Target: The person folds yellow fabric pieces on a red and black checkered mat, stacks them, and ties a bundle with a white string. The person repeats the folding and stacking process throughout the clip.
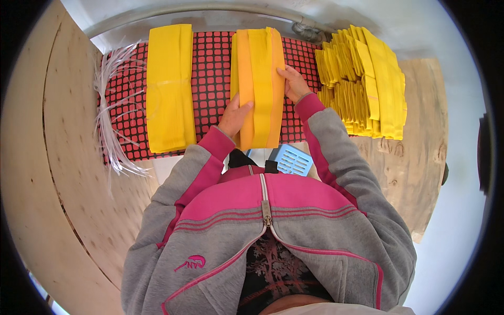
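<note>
Between my two hands a stack of folded yellow fabric pieces (261,68) lies lengthwise on a red and black checked cloth (212,79). My left hand (235,116) grips its left edge near the lower end, thumb on top. On the right edge, higher up, my right hand (294,84) pinches the stack; some fingertips are hidden. Left of it lies another folded yellow bundle (169,115) with a thin clear band across its middle. A large pile of folded yellow pieces (386,79) leans at the right, several bundles deep.
Thin white plastic strips (107,113) hang over the cloth's left end. A pipe (210,7) runs along the wall behind. Wooden boards stand at the left (31,131) and right (415,152). Below the front edge sits a blue slotted plastic stool or crate (293,160).
</note>
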`<act>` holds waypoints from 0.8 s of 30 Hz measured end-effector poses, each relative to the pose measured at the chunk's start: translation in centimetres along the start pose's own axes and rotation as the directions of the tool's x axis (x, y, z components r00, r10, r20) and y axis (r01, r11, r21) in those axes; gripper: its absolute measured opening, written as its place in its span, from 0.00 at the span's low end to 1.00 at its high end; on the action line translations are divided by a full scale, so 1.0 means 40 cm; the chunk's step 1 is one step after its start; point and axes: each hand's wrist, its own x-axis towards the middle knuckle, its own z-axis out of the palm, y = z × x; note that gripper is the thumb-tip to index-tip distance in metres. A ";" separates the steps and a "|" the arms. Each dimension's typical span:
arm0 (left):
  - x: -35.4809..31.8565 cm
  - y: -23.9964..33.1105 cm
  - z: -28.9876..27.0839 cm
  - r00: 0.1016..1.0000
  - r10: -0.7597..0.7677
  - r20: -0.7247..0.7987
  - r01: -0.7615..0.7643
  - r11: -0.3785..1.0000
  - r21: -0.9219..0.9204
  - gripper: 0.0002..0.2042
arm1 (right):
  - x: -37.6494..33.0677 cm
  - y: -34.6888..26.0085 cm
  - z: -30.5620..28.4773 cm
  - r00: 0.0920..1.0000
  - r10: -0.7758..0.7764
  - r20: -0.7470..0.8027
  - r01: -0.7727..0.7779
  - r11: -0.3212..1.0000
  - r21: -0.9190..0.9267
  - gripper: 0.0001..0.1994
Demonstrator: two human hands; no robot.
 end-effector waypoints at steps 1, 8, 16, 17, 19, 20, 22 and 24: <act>0.000 0.000 -0.001 1.000 -0.010 -0.008 0.010 1.000 -0.019 0.20 | 0.004 -0.001 0.001 1.000 0.004 -0.001 -0.004 1.000 -0.014 0.17; 0.000 -0.003 -0.018 0.999 -0.019 -0.050 0.015 0.998 -0.066 0.20 | 0.043 0.041 -0.017 0.996 0.077 -0.035 -0.077 0.997 0.012 0.16; -0.026 -0.025 -0.056 0.969 -0.064 -0.238 0.077 0.996 0.046 0.22 | 0.051 0.064 -0.012 0.993 0.065 -0.098 -0.073 0.994 -0.078 0.16; -0.036 -0.025 -0.059 0.956 -0.082 -0.281 0.108 0.991 0.080 0.22 | 0.049 0.065 -0.010 0.992 0.069 -0.102 -0.079 0.992 -0.095 0.16; -0.064 -0.027 -0.062 0.946 -0.117 -0.304 0.120 0.993 -0.009 0.20 | 0.045 0.066 -0.005 0.991 0.064 -0.120 -0.076 0.993 -0.094 0.16; -0.077 -0.026 -0.064 0.936 -0.145 -0.320 0.134 0.989 -0.058 0.19 | 0.045 0.067 -0.003 0.991 0.058 -0.117 -0.068 0.994 -0.089 0.16; -0.109 -0.028 -0.069 0.936 -0.119 -0.333 0.106 0.993 -0.059 0.16 | 0.047 0.069 0.002 0.986 0.066 -0.151 -0.073 0.996 -0.042 0.14; -0.140 -0.033 -0.081 0.931 -0.080 -0.357 0.072 0.997 -0.036 0.12 | 0.050 0.072 0.005 0.981 0.084 -0.174 -0.085 0.996 0.006 0.12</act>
